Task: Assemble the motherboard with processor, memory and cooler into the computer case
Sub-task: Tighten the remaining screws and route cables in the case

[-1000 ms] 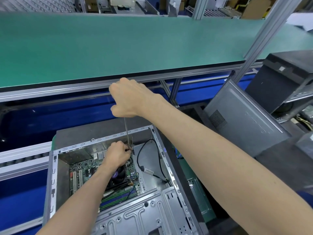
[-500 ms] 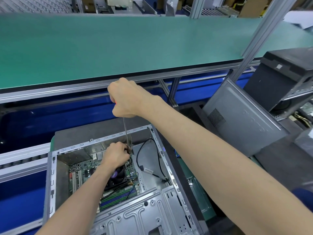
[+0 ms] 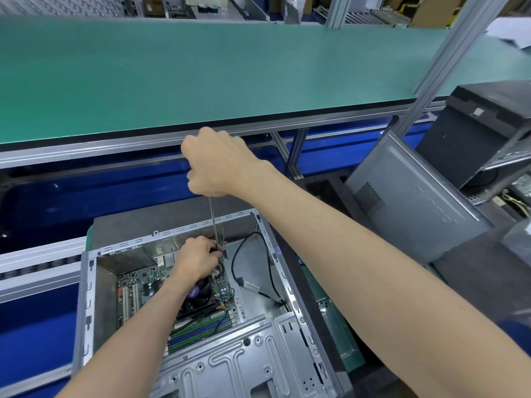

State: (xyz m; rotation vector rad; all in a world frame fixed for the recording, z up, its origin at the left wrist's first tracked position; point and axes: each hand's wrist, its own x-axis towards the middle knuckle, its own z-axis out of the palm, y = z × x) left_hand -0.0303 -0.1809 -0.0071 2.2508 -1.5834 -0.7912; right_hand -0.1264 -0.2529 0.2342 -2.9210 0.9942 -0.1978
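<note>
Head: motherboard [image 3: 138,285] apparently under left hand [image 3: 198,258].

This is a factory assembly line for computers, not a home or office. A long workbench topped with a green anti-static mat [image 3: 201,76] runs across the view, carried on an aluminium extrusion frame [image 3: 448,53]. An open computer case [image 3: 258,354] sits at a station below it, with a detached grey side panel [image 3: 411,196] and another black tower case [image 3: 482,124] standing just beside. Beyond the bench are roller conveyors [image 3: 370,17], metal trays and cardboard boxes [image 3: 431,11].
</note>
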